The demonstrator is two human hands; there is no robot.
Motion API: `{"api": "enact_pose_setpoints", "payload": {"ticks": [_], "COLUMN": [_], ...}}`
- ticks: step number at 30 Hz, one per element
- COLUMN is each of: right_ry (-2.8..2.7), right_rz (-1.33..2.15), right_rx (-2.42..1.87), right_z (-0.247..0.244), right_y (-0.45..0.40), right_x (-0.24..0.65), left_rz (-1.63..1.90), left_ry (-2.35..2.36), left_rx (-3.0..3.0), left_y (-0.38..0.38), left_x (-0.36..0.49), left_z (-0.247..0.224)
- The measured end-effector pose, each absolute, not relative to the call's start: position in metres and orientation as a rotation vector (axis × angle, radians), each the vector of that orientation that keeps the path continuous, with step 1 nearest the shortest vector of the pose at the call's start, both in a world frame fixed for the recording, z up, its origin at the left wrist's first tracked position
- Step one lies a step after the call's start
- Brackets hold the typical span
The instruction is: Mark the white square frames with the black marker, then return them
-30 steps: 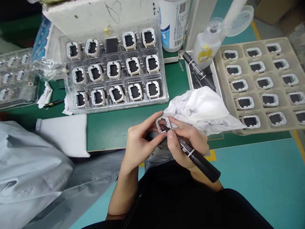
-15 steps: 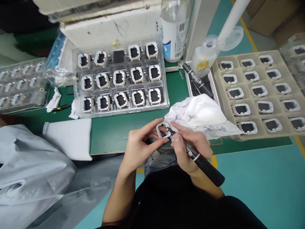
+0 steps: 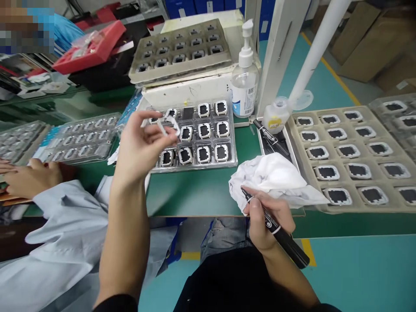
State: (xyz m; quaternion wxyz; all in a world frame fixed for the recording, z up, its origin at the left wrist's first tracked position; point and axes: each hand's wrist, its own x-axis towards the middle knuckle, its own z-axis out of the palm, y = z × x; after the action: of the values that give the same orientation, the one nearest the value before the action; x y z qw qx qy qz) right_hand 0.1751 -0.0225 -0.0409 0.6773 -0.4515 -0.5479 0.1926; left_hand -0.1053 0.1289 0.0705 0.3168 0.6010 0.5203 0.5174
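Raised over the clear plastic tray [image 3: 195, 168], my left hand [image 3: 139, 141] pinches a small white square frame [image 3: 177, 125] at its lower edge. The tray holds rows of similar white frames with dark centres; part of it is hidden behind the hand. My right hand [image 3: 269, 216] grips a black marker pen [image 3: 289, 247], its tip uncapped and pointing up to the left. That hand rests by a crumpled white cloth [image 3: 276, 177] at the table's front edge.
Right of the cloth stands a beige tray [image 3: 349, 186] of white frames. Behind are a pump bottle [image 3: 244, 82], a small open bottle [image 3: 276, 115] and a box with another marker [image 3: 264, 132]. A second beige tray [image 3: 178, 78] sits higher up. At left, a co-worker's sleeve [image 3: 71, 216] is close.
My left hand has moved up and left from the marker tip, carrying the white frame over the clear tray. My right hand still holds the marker near the cloth. The view has tilted upward.
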Motion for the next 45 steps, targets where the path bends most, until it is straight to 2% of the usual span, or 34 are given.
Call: {"api": "enact_pose_setpoints", "payload": {"ticks": [6, 12, 19, 27, 31, 36, 39, 42, 45], "right_ry": [-1.192, -1.246, -1.264, -1.252, -1.268, -1.281, -1.278, -1.261, -1.253], "right_rz": [0.390, 0.311, 0.293, 0.288, 0.287, 0.278, 0.276, 0.289, 0.321], "right_rx": [-1.018, -1.063, -1.049, -1.019, -1.016, -1.025, -1.031, -1.039, -1.048], "right_z": [-0.032, -0.026, -0.029, -0.031, -0.032, -0.030, -0.029, -0.028, -0.027], "right_y": [-0.017, -0.016, -0.015, -0.013, -0.013, -0.014, -0.015, -0.017, -0.018], "right_x": [0.172, 0.173, 0.173, 0.172, 0.173, 0.173, 0.173, 0.173, 0.172], "left_rz": [0.905, 0.510, 0.730, 0.579, 0.654, 0.749, 0.987, 1.227, 1.335], "left_ry": [1.753, 1.855, 1.761, 1.737, 1.737, 1.650, 1.577, 1.402, 1.242], "left_rx": [1.748, 2.073, 2.230, 2.100, 2.103, 2.116, 2.007, 1.797, 1.573], "left_y": [0.241, 0.275, 0.272, 0.301, 0.292, 0.258, 0.225, 0.176, 0.114], "left_x": [-0.101, -0.112, -0.086, -0.065, -0.064, -0.052, -0.048, -0.048, -0.046], "left_z": [0.090, 0.091, 0.086, 0.079, 0.079, 0.082, 0.090, 0.095, 0.078]}}
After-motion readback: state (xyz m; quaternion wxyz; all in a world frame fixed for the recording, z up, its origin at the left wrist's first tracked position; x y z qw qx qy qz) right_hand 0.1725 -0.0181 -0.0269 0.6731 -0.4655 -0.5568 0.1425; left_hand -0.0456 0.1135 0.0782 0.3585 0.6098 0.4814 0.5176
